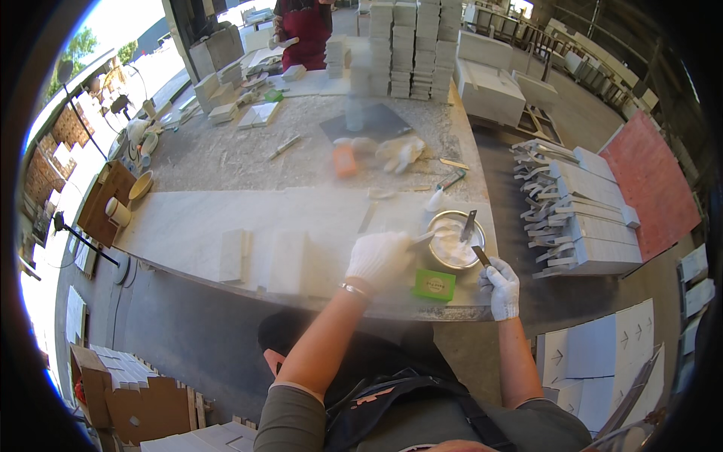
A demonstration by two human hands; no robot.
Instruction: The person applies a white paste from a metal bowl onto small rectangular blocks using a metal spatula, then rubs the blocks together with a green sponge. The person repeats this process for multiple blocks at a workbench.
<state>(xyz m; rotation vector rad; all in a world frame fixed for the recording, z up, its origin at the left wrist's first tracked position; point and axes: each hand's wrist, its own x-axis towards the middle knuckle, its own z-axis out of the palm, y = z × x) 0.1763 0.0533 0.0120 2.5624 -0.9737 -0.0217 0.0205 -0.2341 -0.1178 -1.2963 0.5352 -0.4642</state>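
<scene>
My left hand (380,258), in a white knit glove, is closed beside an open round tin (486,239). A pale flat tool (422,240) reaches from its fingers to the tin's rim; blur hides its exact kind. White paste (449,245) fills much of the tin, and a dark-handled spatula (468,224) leans in it. On the tin's right, my gloved right hand (501,289) grips a narrow, dark flat strip (480,257), its tip near the rim. Below the tin lies a green box (434,285), between my two hands.
White slabs (235,256) stand left on the worktable. Beyond are an orange block (345,161), loose gloves (401,153) and a white nozzle bottle (434,200). Tall tile stacks (403,49) and another person (304,34) are at the far side. Clamped slabs (591,215) stand right.
</scene>
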